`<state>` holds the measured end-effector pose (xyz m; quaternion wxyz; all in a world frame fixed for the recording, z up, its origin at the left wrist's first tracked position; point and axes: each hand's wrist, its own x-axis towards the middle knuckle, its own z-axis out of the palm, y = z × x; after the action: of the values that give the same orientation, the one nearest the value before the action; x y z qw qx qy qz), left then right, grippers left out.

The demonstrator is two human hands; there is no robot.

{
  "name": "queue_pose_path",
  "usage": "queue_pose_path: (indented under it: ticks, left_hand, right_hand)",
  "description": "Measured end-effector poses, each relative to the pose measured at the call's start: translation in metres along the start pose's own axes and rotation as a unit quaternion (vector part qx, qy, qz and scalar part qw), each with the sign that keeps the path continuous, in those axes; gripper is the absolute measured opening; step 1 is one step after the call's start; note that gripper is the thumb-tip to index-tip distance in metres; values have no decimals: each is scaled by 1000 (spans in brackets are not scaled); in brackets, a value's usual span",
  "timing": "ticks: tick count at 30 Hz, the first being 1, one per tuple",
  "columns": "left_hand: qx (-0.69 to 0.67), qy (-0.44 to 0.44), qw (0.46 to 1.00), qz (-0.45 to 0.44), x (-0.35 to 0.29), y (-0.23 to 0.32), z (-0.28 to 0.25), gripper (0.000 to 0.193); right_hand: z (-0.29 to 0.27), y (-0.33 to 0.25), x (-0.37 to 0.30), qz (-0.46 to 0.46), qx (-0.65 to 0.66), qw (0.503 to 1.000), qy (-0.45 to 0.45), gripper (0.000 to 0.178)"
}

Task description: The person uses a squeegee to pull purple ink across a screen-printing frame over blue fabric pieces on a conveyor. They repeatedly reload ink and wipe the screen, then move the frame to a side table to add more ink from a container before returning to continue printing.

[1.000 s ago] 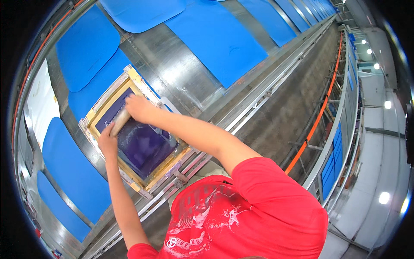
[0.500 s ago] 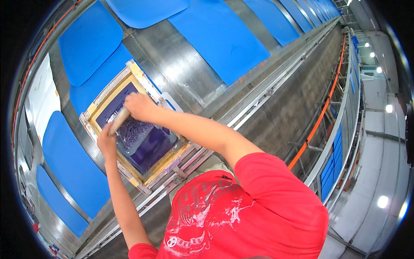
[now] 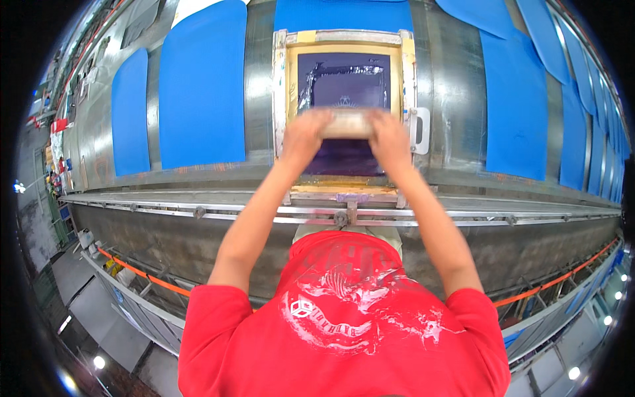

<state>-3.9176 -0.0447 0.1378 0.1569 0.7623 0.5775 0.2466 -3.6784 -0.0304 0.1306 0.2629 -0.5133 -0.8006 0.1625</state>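
Long grey metal table (image 3: pixel 453 83), bright in patches, crossing the scene from left to right; fronted on its near side by a silver metal rail (image 3: pixel 304 212). Nearest, a red short-sleeved printed shirt (image 3: pixel 344 331) is worn, bare forearms extended over the rail.

Item: rectangular crusted whitish frame (image 3: pixel 280 86), lined in yellow, laid on the table beyond the rail. Enclosed within it: a dark purple flat panel (image 3: pixel 344 159), glossy toward the near end.

Hazards, as judged: streaking or patchy coverage, should one end of the bar be pressed harder than the other; a shifted frame, should force be applied sideways; smeared fingers, should the grip slip toward the wet-looking surface.

Hands: a pale cylindrical bar (image 3: pixel 347 124) is held crosswise above the panel's middle. Its left end is gripped by the left hand (image 3: pixel 305 140), its right end by the right hand (image 3: pixel 391 140); both are closed, fingers curled over, finer detail lost to blur. Whether the panel is touched below the bar cannot be told.

Beside the frame, right: a white looped handle (image 3: pixel 423 131). Farther: a smooth blue flat sheet (image 3: pixel 344 14) past the frame's far edge.
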Motion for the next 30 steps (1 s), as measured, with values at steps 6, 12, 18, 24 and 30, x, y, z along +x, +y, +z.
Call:
queue_pose_path:
  ticks: [6,12,18,24,30]
  left_hand:
    - [46,-41,997,-41,109,-43,5,39]
    - [23,-65,995,-69,5,-20,18,47]
    - [3,-14,1000,3,-63,6,5,39]
    - [-11,-33,999,17,-78,-8,10,50]
    - [-11,-22,1000,14,-100,-4,-12,59]
  right_hand:
    - [26,51,100,-30,5,999,19,33]
    - [35,18,-3,1,5,999,-43,39]
    - [-4,-9,-49,56,143,981,-114,51]
    - [16,95,-11,291,94,950,54,33]
    - [25,64,13,302,132,932,152,25]
